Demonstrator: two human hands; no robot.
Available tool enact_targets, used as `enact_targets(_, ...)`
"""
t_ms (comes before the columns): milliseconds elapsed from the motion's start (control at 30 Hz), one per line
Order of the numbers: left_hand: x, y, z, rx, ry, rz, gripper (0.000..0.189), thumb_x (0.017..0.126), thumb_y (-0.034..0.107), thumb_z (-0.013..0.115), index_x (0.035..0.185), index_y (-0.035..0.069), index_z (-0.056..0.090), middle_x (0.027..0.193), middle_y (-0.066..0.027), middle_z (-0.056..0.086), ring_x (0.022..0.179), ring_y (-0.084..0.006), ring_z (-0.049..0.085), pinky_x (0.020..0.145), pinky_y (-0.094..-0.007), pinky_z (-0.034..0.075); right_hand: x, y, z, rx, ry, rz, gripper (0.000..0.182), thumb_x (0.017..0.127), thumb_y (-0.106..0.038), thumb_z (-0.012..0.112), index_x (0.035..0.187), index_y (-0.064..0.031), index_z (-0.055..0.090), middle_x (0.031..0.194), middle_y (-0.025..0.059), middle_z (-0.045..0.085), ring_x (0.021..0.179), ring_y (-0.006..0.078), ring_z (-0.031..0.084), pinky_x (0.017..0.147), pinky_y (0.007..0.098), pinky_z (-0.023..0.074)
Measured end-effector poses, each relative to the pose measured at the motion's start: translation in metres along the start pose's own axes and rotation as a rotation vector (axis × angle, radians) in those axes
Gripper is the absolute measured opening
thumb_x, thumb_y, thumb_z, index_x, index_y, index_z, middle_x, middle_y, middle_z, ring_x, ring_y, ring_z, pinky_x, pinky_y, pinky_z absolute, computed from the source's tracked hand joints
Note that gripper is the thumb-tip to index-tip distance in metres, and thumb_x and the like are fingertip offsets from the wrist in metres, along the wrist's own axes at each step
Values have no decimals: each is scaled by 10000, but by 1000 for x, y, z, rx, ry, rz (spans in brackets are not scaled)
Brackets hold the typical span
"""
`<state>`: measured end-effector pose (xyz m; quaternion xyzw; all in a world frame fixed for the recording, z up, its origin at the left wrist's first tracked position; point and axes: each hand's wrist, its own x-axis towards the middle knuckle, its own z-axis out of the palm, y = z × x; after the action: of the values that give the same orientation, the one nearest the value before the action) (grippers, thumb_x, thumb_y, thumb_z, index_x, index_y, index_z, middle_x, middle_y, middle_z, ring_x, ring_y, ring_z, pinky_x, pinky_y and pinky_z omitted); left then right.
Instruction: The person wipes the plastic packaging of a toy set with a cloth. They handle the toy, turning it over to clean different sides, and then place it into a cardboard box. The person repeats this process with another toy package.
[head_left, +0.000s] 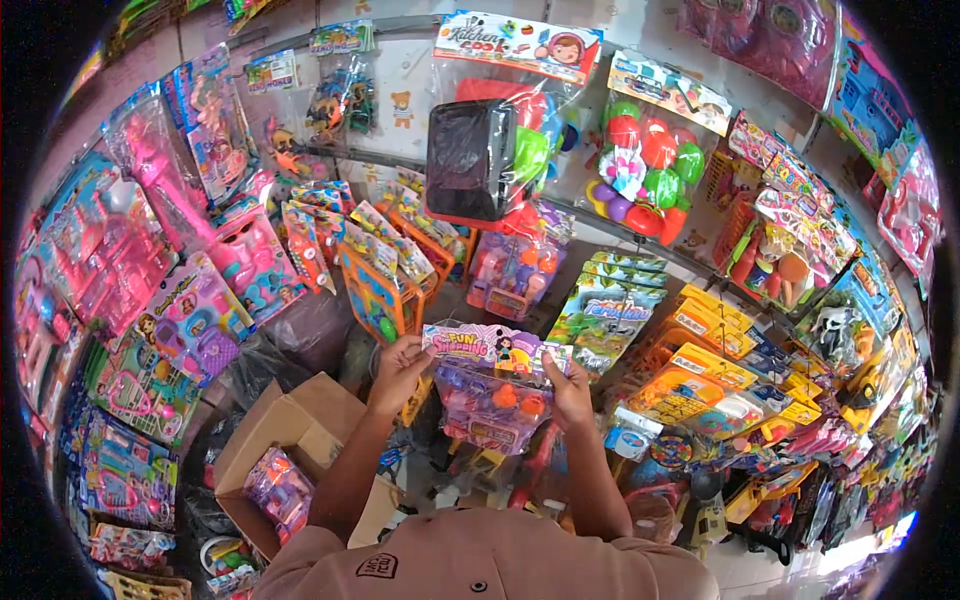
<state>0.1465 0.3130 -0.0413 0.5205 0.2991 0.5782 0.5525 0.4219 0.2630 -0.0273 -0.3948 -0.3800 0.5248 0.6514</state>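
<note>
Both hands hold a toy shopping set in a clear bag with a printed header card (491, 412) in front of the chest. My left hand (401, 371) pinches the card's left corner between thumb and fingers. The card's right end is gripped by my right hand (568, 386). Purple and orange plastic pieces show through the bag. Just beyond it, a similar bagged toy set (516, 274) hangs on the display. Below my left forearm, an open cardboard box (255, 416) contains more bagged purple and pink toys (281, 491).
A bagged kitchen toy set (472, 161) and bagged toy fruit (652, 161) hang ahead. Pink toy packs (112, 247) cover the left side. Yellow-carded packs (675, 382) hang on hooks at right, beside green-carded packs (607, 307). Orange-framed toy boards (382, 281) stand left of centre.
</note>
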Motion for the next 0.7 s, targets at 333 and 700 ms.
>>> enact_targets(333, 15, -1, 12, 79, 37, -6, 142, 912, 36, 612, 1033, -26, 571, 955, -79, 682, 871, -110, 622, 781, -249, 485, 25, 15, -18, -161, 66, -75, 168, 950, -161, 596, 1015, -14, 648, 934, 6, 665, 804, 74, 578, 729, 263, 475)
enact_targets(700, 19, -6, 11, 117, 57, 13, 180, 906, 16, 611, 1073, -36, 570, 956, -82, 679, 864, -106, 618, 777, -243, 480, 30, 12, -8, -183, 125, -110, 173, 950, -191, 603, 933, -29, 663, 833, -47, 626, 741, 42, 504, 667, 230, 420)
